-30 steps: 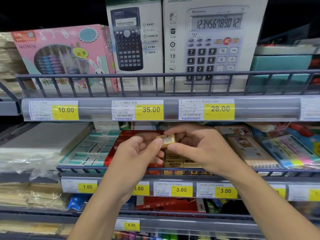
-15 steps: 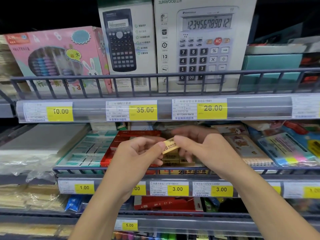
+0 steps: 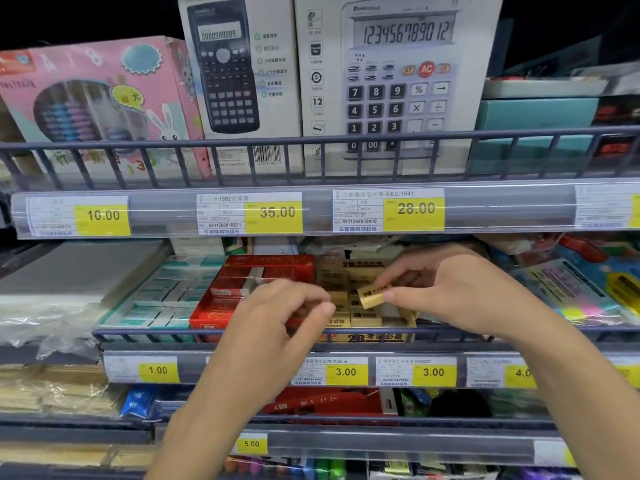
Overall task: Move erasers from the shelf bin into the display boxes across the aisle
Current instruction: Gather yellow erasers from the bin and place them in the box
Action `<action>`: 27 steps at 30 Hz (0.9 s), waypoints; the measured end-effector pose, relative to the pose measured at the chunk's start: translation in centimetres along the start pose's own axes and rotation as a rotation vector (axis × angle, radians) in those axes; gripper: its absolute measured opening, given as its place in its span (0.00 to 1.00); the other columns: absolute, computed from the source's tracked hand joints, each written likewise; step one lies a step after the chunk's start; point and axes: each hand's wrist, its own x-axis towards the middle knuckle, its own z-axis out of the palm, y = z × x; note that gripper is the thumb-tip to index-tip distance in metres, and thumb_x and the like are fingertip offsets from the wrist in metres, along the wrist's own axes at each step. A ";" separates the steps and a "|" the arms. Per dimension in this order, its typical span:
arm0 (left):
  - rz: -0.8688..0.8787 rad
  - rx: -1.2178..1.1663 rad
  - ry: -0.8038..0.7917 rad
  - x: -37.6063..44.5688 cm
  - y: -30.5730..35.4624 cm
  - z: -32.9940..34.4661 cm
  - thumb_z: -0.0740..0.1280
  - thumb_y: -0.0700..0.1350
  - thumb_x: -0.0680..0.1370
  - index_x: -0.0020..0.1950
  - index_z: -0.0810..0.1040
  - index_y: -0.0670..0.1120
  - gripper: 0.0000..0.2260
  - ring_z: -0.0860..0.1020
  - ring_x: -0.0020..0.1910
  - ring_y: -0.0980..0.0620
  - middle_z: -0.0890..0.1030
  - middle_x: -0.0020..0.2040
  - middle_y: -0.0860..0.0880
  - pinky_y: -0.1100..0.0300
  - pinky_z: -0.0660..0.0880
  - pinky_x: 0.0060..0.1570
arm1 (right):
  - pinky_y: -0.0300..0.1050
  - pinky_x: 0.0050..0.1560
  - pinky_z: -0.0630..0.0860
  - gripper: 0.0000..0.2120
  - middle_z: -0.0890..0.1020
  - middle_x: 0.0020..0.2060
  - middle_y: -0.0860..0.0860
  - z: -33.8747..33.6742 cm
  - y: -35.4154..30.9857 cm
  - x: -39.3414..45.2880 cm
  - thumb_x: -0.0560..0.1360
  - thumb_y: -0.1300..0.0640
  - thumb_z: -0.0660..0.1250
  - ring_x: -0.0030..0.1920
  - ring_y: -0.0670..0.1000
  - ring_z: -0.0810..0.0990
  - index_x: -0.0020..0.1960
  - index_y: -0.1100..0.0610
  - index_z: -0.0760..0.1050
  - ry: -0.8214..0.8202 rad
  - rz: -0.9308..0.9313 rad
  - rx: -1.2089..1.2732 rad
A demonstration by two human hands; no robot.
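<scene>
The left hand (image 3: 277, 317) hangs loosely curled, holding nothing, just left of the yellow display box (image 3: 367, 306); the right hand (image 3: 446, 292) pinches a small tan eraser (image 3: 373, 295), black-printed and tilted, above that box

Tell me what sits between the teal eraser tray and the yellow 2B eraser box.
In the head view, a red eraser box sits between the teal eraser tray and the yellow 2B eraser box.
</scene>
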 end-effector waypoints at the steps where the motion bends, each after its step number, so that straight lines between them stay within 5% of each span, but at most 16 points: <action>1: 0.053 0.052 -0.032 -0.3 -0.2 0.1 0.63 0.59 0.81 0.57 0.84 0.56 0.14 0.76 0.53 0.60 0.81 0.50 0.63 0.72 0.69 0.54 | 0.44 0.35 0.76 0.03 0.83 0.34 0.39 0.0 0.0 0.0 0.73 0.42 0.71 0.35 0.43 0.80 0.45 0.33 0.81 -0.028 0.014 -0.022; 3: 0.124 0.129 -0.069 -0.5 -0.6 0.5 0.63 0.58 0.81 0.59 0.85 0.53 0.16 0.74 0.52 0.57 0.80 0.50 0.60 0.70 0.69 0.54 | 0.34 0.28 0.70 0.03 0.82 0.32 0.35 0.3 0.0 -0.1 0.74 0.44 0.71 0.33 0.40 0.78 0.44 0.35 0.83 -0.071 0.025 -0.057; 8: 0.211 0.205 -0.037 -1.0 -1.4 1.4 0.66 0.53 0.80 0.57 0.87 0.51 0.13 0.73 0.50 0.52 0.82 0.49 0.58 0.65 0.69 0.53 | 0.23 0.39 0.69 0.03 0.76 0.37 0.21 1.3 0.2 0.5 0.74 0.44 0.71 0.41 0.28 0.76 0.45 0.37 0.84 -0.097 0.038 -0.138; 14: 0.237 0.194 -0.005 -1.2 -1.8 1.9 0.67 0.52 0.81 0.56 0.87 0.51 0.11 0.74 0.50 0.51 0.82 0.49 0.57 0.57 0.73 0.51 | 0.33 0.40 0.73 0.05 0.80 0.39 0.27 2.1 -0.4 1.2 0.75 0.41 0.68 0.41 0.32 0.78 0.46 0.30 0.81 -0.160 0.071 -0.185; 19: 0.228 0.181 -0.008 -1.1 -2.1 2.0 0.68 0.51 0.81 0.56 0.86 0.51 0.10 0.74 0.50 0.50 0.82 0.49 0.58 0.54 0.75 0.50 | 0.25 0.31 0.68 0.09 0.74 0.29 0.23 1.7 -0.8 1.1 0.78 0.44 0.66 0.33 0.29 0.75 0.43 0.32 0.81 -0.223 0.097 -0.229; 23: 0.239 0.178 0.002 -1.2 -2.2 2.1 0.68 0.51 0.81 0.57 0.86 0.51 0.10 0.74 0.50 0.51 0.81 0.50 0.58 0.54 0.75 0.50 | 0.32 0.47 0.73 0.07 0.80 0.46 0.32 1.8 -0.7 1.4 0.77 0.45 0.68 0.47 0.35 0.77 0.44 0.33 0.82 -0.234 0.098 -0.246; 27: 0.247 0.168 0.009 -1.2 -2.3 2.1 0.67 0.52 0.82 0.57 0.86 0.52 0.10 0.74 0.50 0.51 0.81 0.50 0.58 0.54 0.75 0.51 | 0.43 0.55 0.77 0.06 0.81 0.49 0.36 2.0 -0.8 1.7 0.77 0.47 0.69 0.50 0.39 0.79 0.47 0.37 0.84 -0.246 0.090 -0.239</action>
